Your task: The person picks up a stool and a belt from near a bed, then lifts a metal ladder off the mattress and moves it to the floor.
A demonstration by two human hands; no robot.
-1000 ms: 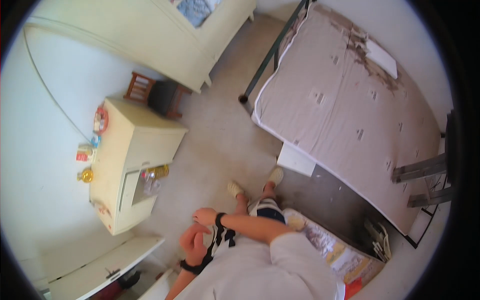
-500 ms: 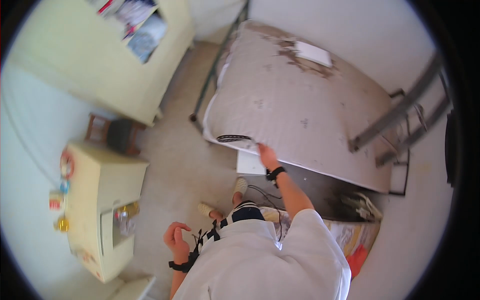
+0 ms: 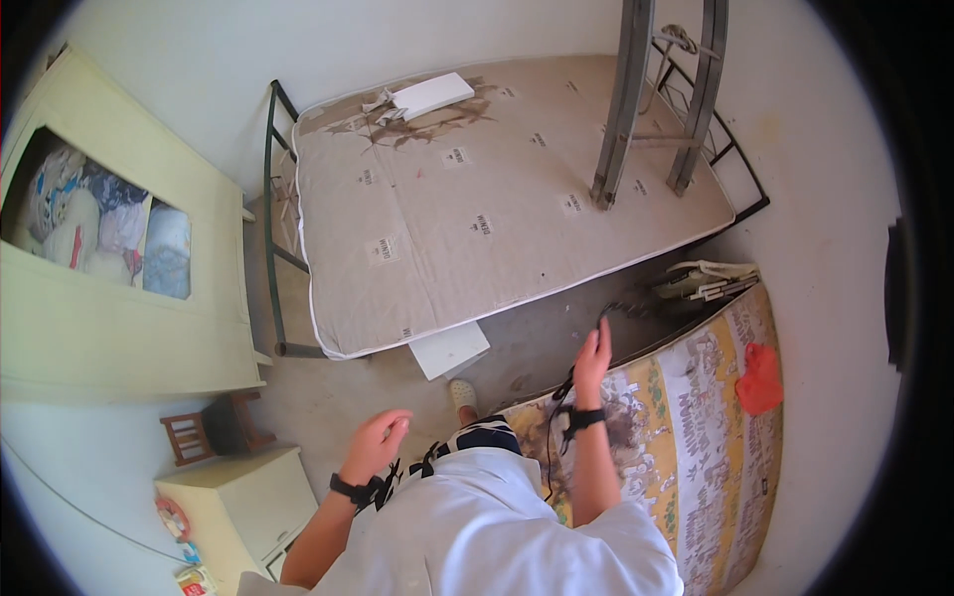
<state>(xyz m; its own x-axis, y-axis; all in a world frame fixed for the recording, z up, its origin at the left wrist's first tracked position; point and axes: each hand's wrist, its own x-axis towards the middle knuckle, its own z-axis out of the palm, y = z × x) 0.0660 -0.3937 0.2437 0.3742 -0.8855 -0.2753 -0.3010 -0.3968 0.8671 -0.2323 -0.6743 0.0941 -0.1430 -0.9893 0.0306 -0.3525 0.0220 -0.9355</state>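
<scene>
My right hand [image 3: 592, 363] is closed round a thin black strap with pale dots [image 3: 628, 310], held over the gap between the bed and a patterned mattress. The strap's free end is blurred by motion. A dark cord [image 3: 550, 447] hangs below that hand, and I cannot tell whether it belongs to the strap. To the left, my left hand [image 3: 374, 444] hovers in front of my body with its fingers curled in and nothing visible in them. Both wrists wear black bands.
Across the gap lies a stained beige mattress [image 3: 477, 209] on a metal bed frame, bearing a white box [image 3: 433, 96] and a metal ladder [image 3: 624, 109]. A white board [image 3: 449, 350] juts from beneath. The patterned mattress [image 3: 696, 437] carries a red bag [image 3: 759, 379]. Cabinets [image 3: 214, 308] stand left.
My view has turned toward the right. My right hand has swung the strap away from the beige mattress's edge to the gap beside the patterned mattress. My left hand has risen slightly.
</scene>
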